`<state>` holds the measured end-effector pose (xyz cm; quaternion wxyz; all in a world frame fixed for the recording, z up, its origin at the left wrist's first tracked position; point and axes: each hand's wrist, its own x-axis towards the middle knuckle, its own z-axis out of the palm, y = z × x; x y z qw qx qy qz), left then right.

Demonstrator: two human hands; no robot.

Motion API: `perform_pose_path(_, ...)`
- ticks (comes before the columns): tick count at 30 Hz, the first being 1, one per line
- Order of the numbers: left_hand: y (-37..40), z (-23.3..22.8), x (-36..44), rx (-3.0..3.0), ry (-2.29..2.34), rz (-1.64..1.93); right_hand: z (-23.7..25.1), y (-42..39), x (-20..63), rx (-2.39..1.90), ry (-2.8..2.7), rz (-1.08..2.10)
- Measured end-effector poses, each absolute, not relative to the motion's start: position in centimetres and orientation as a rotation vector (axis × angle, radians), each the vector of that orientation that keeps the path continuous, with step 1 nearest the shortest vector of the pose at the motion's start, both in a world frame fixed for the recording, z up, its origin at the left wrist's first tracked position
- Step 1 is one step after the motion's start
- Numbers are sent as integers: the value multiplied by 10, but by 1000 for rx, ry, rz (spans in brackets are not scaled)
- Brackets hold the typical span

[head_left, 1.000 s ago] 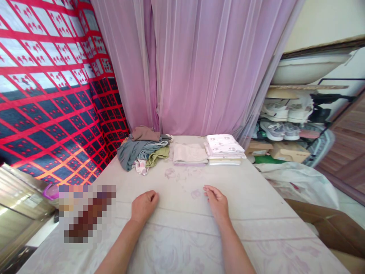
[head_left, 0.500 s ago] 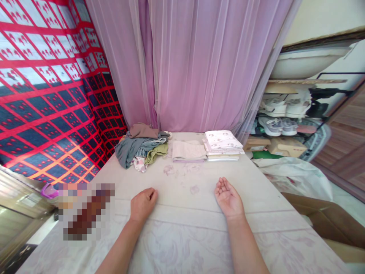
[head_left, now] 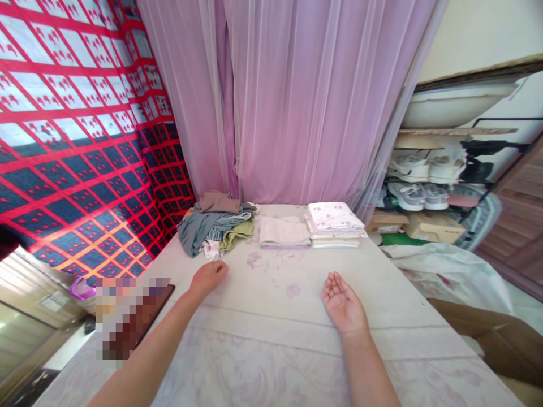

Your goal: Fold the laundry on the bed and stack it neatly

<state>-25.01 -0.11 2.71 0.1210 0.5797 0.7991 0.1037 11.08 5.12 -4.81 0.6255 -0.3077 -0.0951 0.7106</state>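
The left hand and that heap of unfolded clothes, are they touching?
Apart. The head view shows the left hand resting on the tablecloth, with a strip of bare cloth before the heap of clothes.

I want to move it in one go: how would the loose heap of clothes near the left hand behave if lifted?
The loose heap of clothes looks crumpled and unfolded, so it would probably sag and drape. Separate garments overlap, so pieces may slip off. Thin cloth suggests it is light. The left hand lies just short of it.

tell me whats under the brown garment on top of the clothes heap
The brown garment lies on grey-blue cloth and an olive piece; anything deeper in the heap is covered.
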Motion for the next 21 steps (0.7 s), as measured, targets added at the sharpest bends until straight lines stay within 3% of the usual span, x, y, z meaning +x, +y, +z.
perform_pose_path(8,66,75,-305,1859,2684,317,-39,50,108,-717,-108,1673)
perform_pose_path(21,118,88,-346,1850,2871,-71,-48,52,107,-762,-94,1657)
